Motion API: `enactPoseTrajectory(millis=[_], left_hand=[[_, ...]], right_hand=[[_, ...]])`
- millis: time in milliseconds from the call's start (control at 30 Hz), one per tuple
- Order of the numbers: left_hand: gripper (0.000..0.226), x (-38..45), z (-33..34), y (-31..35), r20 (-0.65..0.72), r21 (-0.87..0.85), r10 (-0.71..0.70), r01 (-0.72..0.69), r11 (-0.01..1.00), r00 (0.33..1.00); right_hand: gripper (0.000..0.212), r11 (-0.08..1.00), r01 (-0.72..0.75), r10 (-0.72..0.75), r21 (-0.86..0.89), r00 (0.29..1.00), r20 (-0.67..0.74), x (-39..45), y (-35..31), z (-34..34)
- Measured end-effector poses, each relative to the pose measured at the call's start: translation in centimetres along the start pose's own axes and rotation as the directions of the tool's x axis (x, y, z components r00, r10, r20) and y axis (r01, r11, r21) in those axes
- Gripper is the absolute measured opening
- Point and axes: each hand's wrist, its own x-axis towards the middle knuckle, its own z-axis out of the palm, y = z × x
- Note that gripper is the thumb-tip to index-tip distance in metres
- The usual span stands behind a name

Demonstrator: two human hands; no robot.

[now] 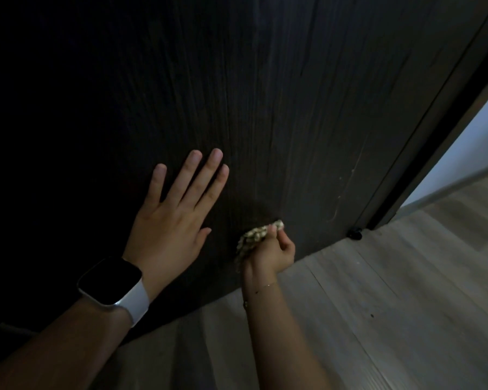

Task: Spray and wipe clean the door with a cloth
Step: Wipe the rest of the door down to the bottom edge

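the door (265, 94) is dark wood grain and fills most of the view, its bottom edge meeting the floor (392, 305). the left hand (169, 218) lies flat on the door's lower part, palm to the wood, fingers straight and a little spread, thumb out to the side toward the cloth. a watch (110, 281) with a white strap sits on that wrist. the right hand (271, 251) is low on the door, just above its bottom edge, fingers curled round a bunched cloth (254, 237); the thumb and forefinger pinch its upper end. the cloth is pale and nubbly, and it touches the wood. a thin bracelet shows on the right wrist. pale drips and streaks mark the door near its right edge. a small dark stop (355, 234) sits at the door's bottom right corner, on the floor. beyond the right edge a light wall (462, 153) shows.
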Motion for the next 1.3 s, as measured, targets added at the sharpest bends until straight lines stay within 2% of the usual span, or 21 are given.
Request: enactPoseTrajectory(millis=[100, 200, 333, 400, 500, 567, 733, 833, 933, 1033, 1067, 1167, 1233, 1300], left_hand=[[0.119, 0.0, 0.1, 0.0, -0.003, -0.004, -0.005, 0.005, 1.0, 1.0], [0.123, 0.0, 0.2, 0.1, -0.007, -0.027, -0.008, 0.008, 1.0, 1.0], [0.124, 0.0, 0.2, 0.1, -0.014, -0.032, -0.01, 0.009, 0.999, 1.0], [0.122, 0.0, 0.0, 0.0, -0.01, -0.03, -0.011, 0.011, 0.999, 1.0], [0.12, 0.0, -0.1, 0.0, -0.006, -0.018, -0.012, 0.012, 1.0, 1.0], [0.12, 0.1, -0.1, 0.0, -0.01, -0.024, -0.007, 0.007, 1.0, 1.0], [0.125, 0.1, 0.0, 0.2, -0.012, 0.011, -0.015, 0.015, 1.0, 1.0], [0.122, 0.1, -0.1, 0.2, -0.019, 0.003, -0.007, 0.007, 1.0, 1.0], [0.121, 0.1, -0.2, 0.0, -0.015, -0.025, -0.015, 0.014, 1.0, 1.0], [0.122, 0.2, -0.1, 0.1, -0.007, -0.036, -0.018, 0.017, 0.999, 1.0], [0.122, 0.2, -0.1, 0.1, -0.004, -0.039, -0.019, 0.019, 0.999, 1.0], [0.122, 0.2, 0.0, 0.1, -0.002, -0.038, -0.021, 0.021, 0.999, 1.0], [0.121, 0.1, 0.1, 0.1, -0.015, -0.037, -0.019, 0.018, 0.999, 1.0], [0.121, 0.1, 0.0, 0.1, -0.018, -0.041, -0.012, 0.012, 0.999, 1.0]], right_hand=[[0.009, 0.999, -0.044, 0.045, 0.002, 0.998, -0.052, 1.2, 0.8, -0.6], [0.011, 0.993, 0.12, -0.119, -0.015, 0.993, 0.023, -0.9, 0.6, 0.3], [0.016, 0.939, 0.343, -0.326, -0.036, 0.918, 0.224, -4.1, 0.8, 0.6], [0.018, 0.918, 0.389, -0.363, -0.072, 0.901, 0.239, -3.5, 1.1, 0.1], [0.017, 0.972, 0.216, -0.206, -0.096, 0.973, 0.106, -1.2, 1.5, -0.9], [0.02, 0.985, 0.142, -0.139, -0.093, 0.99, 0.039, -0.5, 1.7, -1.1], [0.01, 0.975, 0.211, -0.197, -0.07, 0.966, 0.165, -3.2, 1.4, 0.0], [0.012, 0.982, 0.179, -0.167, -0.061, 0.97, 0.175, -2.3, 1.6, -0.4], [0.018, 0.994, 0.042, -0.037, -0.105, 0.998, 0.051, 1.2, 2.1, -1.6], [0.004, 0.993, -0.107, 0.104, -0.051, 0.993, -0.047, 3.7, 0.9, -2.0], [0.006, 0.995, -0.099, 0.097, -0.024, 0.993, -0.062, 3.8, 0.2, -1.7], [0.003, 0.998, 0.053, -0.05, 0.043, 0.996, -0.08, 2.1, -1.6, 0.7], [0.01, 0.988, 0.145, -0.144, 0.047, 0.989, -0.038, 0.0, -2.8, 2.4], [0.019, 0.979, 0.166, -0.172, 0.116, 0.984, 0.042, -1.1, -3.9, 3.4]])
